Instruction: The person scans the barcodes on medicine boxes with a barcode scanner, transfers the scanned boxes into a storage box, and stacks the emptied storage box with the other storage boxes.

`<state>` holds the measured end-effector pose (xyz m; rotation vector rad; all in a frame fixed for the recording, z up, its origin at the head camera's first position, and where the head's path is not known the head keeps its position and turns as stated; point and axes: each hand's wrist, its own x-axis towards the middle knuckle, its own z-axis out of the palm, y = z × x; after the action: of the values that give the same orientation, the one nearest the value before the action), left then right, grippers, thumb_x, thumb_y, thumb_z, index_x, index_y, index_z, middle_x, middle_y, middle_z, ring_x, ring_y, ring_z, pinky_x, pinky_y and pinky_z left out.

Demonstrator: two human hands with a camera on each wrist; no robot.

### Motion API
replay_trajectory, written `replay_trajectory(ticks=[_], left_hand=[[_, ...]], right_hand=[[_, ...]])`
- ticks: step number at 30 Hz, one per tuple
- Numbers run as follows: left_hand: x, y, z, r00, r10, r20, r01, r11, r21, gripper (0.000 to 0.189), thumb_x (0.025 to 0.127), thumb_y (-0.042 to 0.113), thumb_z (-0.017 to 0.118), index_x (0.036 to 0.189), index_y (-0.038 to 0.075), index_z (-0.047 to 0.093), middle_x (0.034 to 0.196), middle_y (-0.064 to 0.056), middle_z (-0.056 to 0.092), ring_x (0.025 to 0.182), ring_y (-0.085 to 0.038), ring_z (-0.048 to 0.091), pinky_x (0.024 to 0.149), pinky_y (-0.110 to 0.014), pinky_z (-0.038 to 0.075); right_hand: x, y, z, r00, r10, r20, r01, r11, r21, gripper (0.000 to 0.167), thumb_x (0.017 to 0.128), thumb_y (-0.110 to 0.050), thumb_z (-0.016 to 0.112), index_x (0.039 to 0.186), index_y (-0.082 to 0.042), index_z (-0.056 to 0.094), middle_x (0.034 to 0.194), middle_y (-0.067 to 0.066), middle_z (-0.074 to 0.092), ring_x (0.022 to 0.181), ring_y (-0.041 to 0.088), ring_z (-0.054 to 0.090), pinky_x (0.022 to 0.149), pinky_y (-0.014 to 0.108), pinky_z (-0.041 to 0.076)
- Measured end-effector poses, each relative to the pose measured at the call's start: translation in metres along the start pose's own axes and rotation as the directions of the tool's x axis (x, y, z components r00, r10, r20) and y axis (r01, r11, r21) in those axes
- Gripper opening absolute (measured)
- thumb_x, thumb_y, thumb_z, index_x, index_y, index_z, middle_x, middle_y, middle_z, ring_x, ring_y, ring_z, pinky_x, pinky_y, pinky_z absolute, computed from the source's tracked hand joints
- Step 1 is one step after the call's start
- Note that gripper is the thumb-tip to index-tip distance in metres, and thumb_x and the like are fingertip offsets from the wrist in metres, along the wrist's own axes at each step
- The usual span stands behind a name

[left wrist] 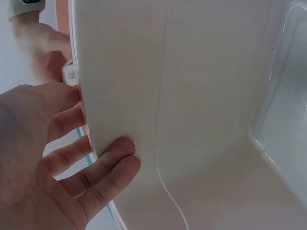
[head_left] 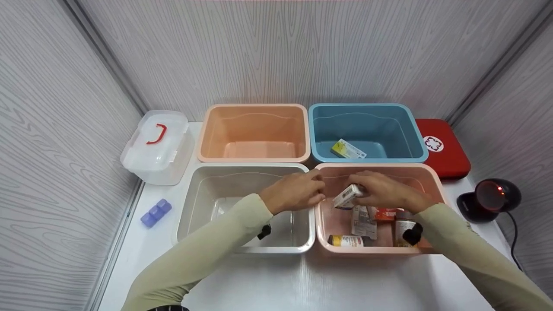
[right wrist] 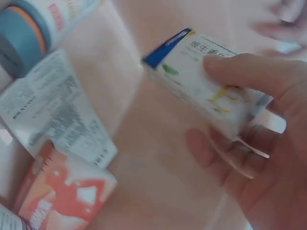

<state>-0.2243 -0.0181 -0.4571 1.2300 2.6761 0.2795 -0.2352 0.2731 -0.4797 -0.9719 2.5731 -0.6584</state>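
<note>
- The box [head_left: 345, 197] is clamped by the fingers of the right hand [head_left: 382, 189], the thumb pressed across its printed face!
- It is held tilted over the pink bin [head_left: 371, 250], clear of the floor.
- Below, a white pack [head_left: 363, 222], a red pack [head_left: 386, 214], a yellow-labelled bottle [head_left: 352, 241] and a jar [head_left: 404, 226] are gathered; the white pack is overlapped by the red one.
- The left hand [head_left: 293, 190] is poised at the side of the white bin [head_left: 276, 249] next to the pink one, fingers apart and loosely bent, nothing grasped; whether the rim is touched cannot be told.
- Behind, a yellow-and-white carton [head_left: 348, 149] is seen in the blue bin [head_left: 367, 160], set beside the orange bin [head_left: 255, 129].
- The surface [head_left: 345, 280] is flanked left by a clear case [head_left: 155, 149] and a purple pillbox [head_left: 156, 213], right by a red case [head_left: 445, 157] and a scanner [head_left: 497, 195].
</note>
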Motion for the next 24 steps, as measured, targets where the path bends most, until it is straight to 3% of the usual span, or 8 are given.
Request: replay_trajectory(ticks=[4,10,16,20,24], left_hand=[[0.0,-0.001,0.0,1.0,0.01,-0.006,-0.01,1.0,0.01,0.03,0.113,0.033,0.057,0.128,0.014,0.076,0.148,-0.01,0.062,0.119,-0.028,0.073,0.105,-0.041,0.06],[-0.001,0.0,0.0,1.0,0.011,-0.01,-0.011,1.0,-0.007,0.029,0.113,0.034,0.058,0.125,0.014,0.076,0.149,-0.009,0.062,0.121,-0.027,0.072,0.107,-0.04,0.059],[-0.001,0.001,-0.001,1.0,0.005,-0.008,-0.005,1.0,-0.03,0.029,0.113,0.034,0.058,0.126,0.014,0.076,0.149,-0.01,0.061,0.121,-0.027,0.071,0.108,-0.041,0.059],[-0.001,0.001,0.0,1.0,0.002,-0.008,-0.002,0.999,-0.041,0.03,0.113,0.035,0.058,0.127,0.014,0.075,0.15,-0.009,0.061,0.12,-0.026,0.071,0.107,-0.04,0.059],[0.0,-0.001,0.0,1.0,0.01,-0.016,-0.011,0.999,-0.049,0.031,0.114,0.035,0.057,0.128,0.014,0.075,0.149,-0.009,0.06,0.117,-0.025,0.072,0.105,-0.04,0.06]], right_hand=[[-0.017,-0.003,-0.012,0.997,-0.018,-0.078,0.02,1.0,0.02,0.039,0.096,-0.012,0.082,0.133,-0.017,0.073,0.126,0.002,0.066,0.115,0.02,0.061,0.094,0.042,0.065],[-0.04,-0.003,-0.023,0.983,0.072,-0.168,-0.065,0.997,0.048,0.042,0.099,-0.017,0.08,0.14,-0.018,0.07,0.129,0.001,0.065,0.117,0.02,0.062,0.094,0.041,0.065],[-0.061,0.003,-0.032,0.933,0.165,-0.32,-0.102,0.973,0.205,0.055,0.101,-0.019,0.08,0.152,-0.019,0.059,0.129,0.007,0.072,0.105,0.019,0.072,0.085,0.023,0.063],[-0.076,0.01,-0.035,0.891,0.147,-0.43,-0.063,0.977,0.203,0.061,0.102,-0.013,0.077,0.159,-0.018,0.056,0.134,0.011,0.071,0.105,0.007,0.066,0.086,0.012,0.057],[-0.089,0.02,-0.036,0.864,0.159,-0.477,-0.076,0.979,0.189,0.064,0.104,-0.011,0.073,0.163,-0.022,0.052,0.144,0.012,0.065,0.112,0.0,0.058,0.089,0.006,0.051]])
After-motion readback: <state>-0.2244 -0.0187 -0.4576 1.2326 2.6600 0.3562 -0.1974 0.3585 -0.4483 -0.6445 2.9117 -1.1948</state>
